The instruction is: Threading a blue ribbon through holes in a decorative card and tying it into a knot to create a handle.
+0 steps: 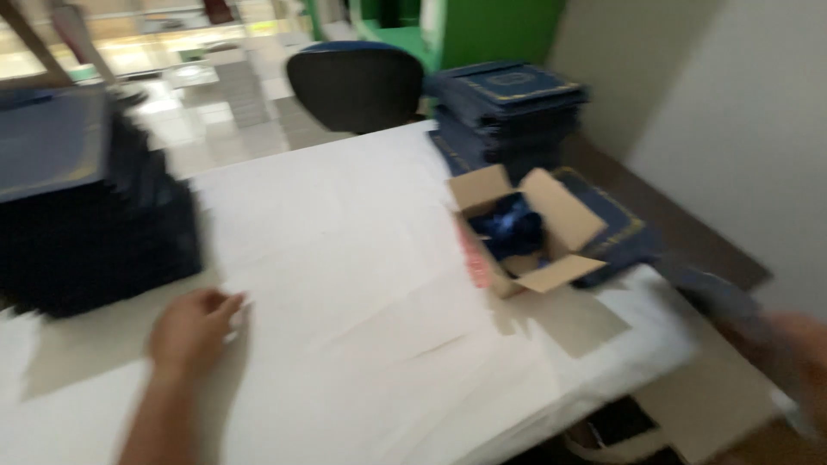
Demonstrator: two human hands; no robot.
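Observation:
The picture is blurred by motion. My left hand (191, 329) rests on the white paper-covered table (345, 258), fingers loosely curled, holding nothing. My right hand (797, 357) is at the far right edge, beyond the table corner, and grips a dark blue flat thing (719, 301) that looks like a folder cover. An open cardboard box (527, 231) with dark blue items inside stands on the table's right part, between the two hands.
A tall stack of dark blue folders (86, 215) stands at the left. Another stack (504, 108) sits at the far table edge, with one more folder under the box. A black chair back (355, 84) is behind the table. A wall is at the right.

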